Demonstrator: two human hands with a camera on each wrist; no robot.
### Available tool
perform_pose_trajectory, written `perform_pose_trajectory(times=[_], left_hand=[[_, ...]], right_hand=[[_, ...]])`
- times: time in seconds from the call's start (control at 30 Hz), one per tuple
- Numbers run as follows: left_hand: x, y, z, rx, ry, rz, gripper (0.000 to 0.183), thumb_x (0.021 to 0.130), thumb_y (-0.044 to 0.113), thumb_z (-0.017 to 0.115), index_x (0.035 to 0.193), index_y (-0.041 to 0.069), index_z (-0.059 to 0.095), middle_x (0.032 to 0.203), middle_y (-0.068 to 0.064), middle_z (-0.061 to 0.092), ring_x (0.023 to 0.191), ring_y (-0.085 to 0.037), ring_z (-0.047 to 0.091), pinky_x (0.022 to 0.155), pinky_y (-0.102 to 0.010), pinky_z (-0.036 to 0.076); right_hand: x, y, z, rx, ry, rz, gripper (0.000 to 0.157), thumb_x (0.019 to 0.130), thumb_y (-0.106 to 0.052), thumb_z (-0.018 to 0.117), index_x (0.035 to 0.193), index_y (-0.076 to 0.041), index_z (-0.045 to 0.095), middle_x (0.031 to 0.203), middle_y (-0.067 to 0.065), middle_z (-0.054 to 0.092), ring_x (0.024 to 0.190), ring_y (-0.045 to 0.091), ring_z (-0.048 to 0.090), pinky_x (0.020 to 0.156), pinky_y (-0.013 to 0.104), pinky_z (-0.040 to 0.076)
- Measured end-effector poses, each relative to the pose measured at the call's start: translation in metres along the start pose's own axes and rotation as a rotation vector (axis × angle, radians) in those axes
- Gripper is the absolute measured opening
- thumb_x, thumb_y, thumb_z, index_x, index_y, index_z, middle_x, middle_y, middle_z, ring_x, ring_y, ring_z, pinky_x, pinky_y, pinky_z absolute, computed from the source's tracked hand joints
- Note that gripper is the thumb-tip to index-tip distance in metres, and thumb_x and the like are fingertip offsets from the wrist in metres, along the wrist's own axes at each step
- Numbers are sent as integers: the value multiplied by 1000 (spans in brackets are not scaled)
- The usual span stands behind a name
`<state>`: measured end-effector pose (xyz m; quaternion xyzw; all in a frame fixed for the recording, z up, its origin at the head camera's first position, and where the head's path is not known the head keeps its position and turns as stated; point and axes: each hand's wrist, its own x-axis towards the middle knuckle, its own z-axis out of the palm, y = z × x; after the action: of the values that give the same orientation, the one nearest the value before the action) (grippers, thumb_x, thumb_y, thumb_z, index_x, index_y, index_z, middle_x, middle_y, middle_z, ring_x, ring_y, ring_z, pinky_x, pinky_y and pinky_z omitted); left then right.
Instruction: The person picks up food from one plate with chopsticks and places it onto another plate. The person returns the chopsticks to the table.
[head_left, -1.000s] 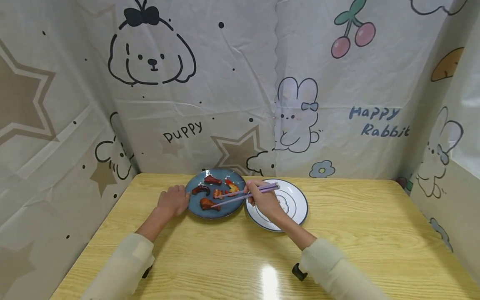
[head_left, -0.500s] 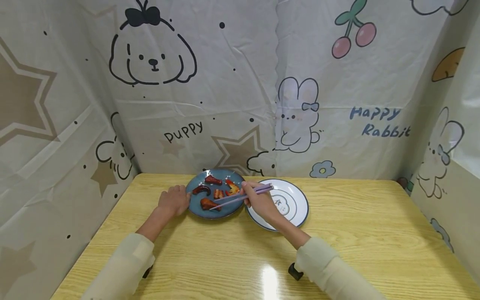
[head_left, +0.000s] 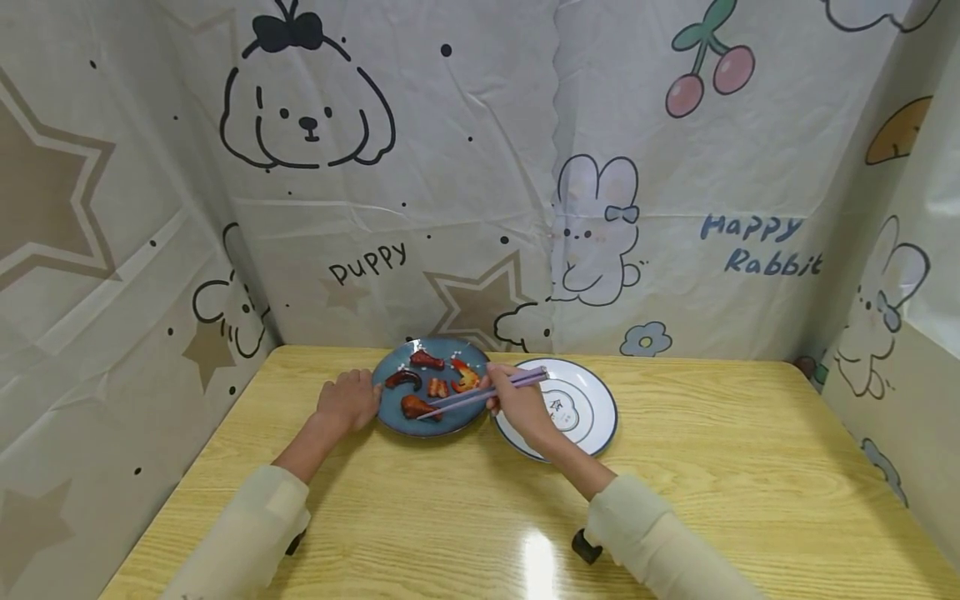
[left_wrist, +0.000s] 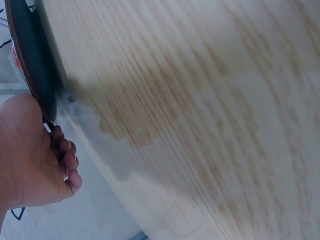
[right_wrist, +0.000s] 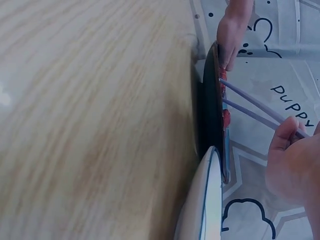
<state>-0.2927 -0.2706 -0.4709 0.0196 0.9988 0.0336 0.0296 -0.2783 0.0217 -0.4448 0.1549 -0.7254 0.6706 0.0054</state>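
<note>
Blue plate, head view: the blue plate (head_left: pixel 461 418) lies near the far edge of the wood-grain counter (head_left: pixel 450 517), bearing a near drumstick (head_left: pixel 412 407), a far drumstick (head_left: pixel 426 359), a dark curved piece (head_left: pixel 402 379), a small striped piece (head_left: pixel 437 387) and a red-and-yellow piece (head_left: pixel 468 377).
White plate, head view: the white plate (head_left: pixel 596 408), edged in dark blue, sits just beside it on the right, partly covered by the right hand (head_left: pixel 517 402).
Chopsticks, head view: lilac chopsticks (head_left: pixel 467 397) slant from the right hand, its fingers clamped on them, to the narrow end of the near drumstick; whether the tips touch it, I cannot tell.
Left hand, head view: the left hand (head_left: pixel 348 400) is at the left edge of the blue plate.
Cloth, head view: printed cloth (head_left: pixel 480 183) with a puppy, a rabbit and cherries hangs behind the counter.
Plate rim, left wrist view: the left hand grips the blue plate's edge, fingers curled together below.
Chopstick tips, right wrist view: slightly apart, they reach the blue plate's food side; the right hand pinches the other end.
Two rims, right wrist view: the white plate's rim overlaps the blue plate's; contact is unclear.
</note>
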Motion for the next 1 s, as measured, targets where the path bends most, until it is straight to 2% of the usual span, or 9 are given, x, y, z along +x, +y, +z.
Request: perform_pose_trajectory(times=[0.13,0.27,0.37,0.47,0.57,0.63,0.77,0.9,1.0], left_hand=[[0,0,0,-5,-7,-4,40,107,26,36,117,-11,50,112,-25,54,111,-42,52,90,-59,41],[0,-1,0,-15,-3,-4,39,107,26,36,115,-11,50,111,-25,54,111,-43,52,89,-59,41],[0,-1,0,-15,6,0,39,107,26,36,114,-10,50,110,-25,54,111,-43,52,89,-59,41],[0,-1,0,-10,9,3,39,107,26,35,114,-10,50,110,-25,54,111,-43,52,89,-59,41],[1,-1,0,-5,4,3,40,107,26,35,114,-10,50,110,-25,54,112,-43,51,89,-59,41],[1,-1,0,-4,2,3,39,107,26,35,114,-10,50,110,-25,54,111,-43,52,89,-59,41],[2,-1,0,-7,3,3,38,107,26,35,112,-9,50,108,-24,53,109,-43,52,88,-58,41],[2,-1,0,-5,0,1,38,107,26,36,112,-9,50,107,-23,53,107,-42,52,87,-58,42],[2,-1,0,-12,-8,-6,38,107,26,36,114,-9,50,108,-23,54,108,-41,52,88,-58,41]], right_hand=[[-4,5,3,35,55,14,41,107,-20,45,83,6,65,63,13,62,57,28,63,55,38,55],[-8,8,7,43,108,9,45,109,-22,43,83,8,65,67,16,64,57,21,64,60,48,56],[-10,10,9,49,137,2,48,109,-26,43,83,7,65,68,19,65,56,20,64,58,43,56],[-12,12,11,64,170,9,49,109,-28,43,82,6,65,68,21,65,58,31,65,53,36,56],[-12,13,13,78,201,21,48,109,-26,43,81,7,65,67,21,64,61,39,65,52,34,55],[-13,12,13,79,217,19,49,109,-26,42,80,7,65,65,20,64,59,36,65,53,37,56],[-14,12,13,80,239,-9,51,108,-28,42,77,6,64,62,17,63,52,20,62,55,45,56],[-24,-11,11,67,234,-24,49,109,-21,40,80,12,63,66,29,62,56,36,64,59,51,55],[-25,-20,9,59,228,-17,47,109,-13,37,84,17,62,71,37,61,58,43,63,58,47,56]])
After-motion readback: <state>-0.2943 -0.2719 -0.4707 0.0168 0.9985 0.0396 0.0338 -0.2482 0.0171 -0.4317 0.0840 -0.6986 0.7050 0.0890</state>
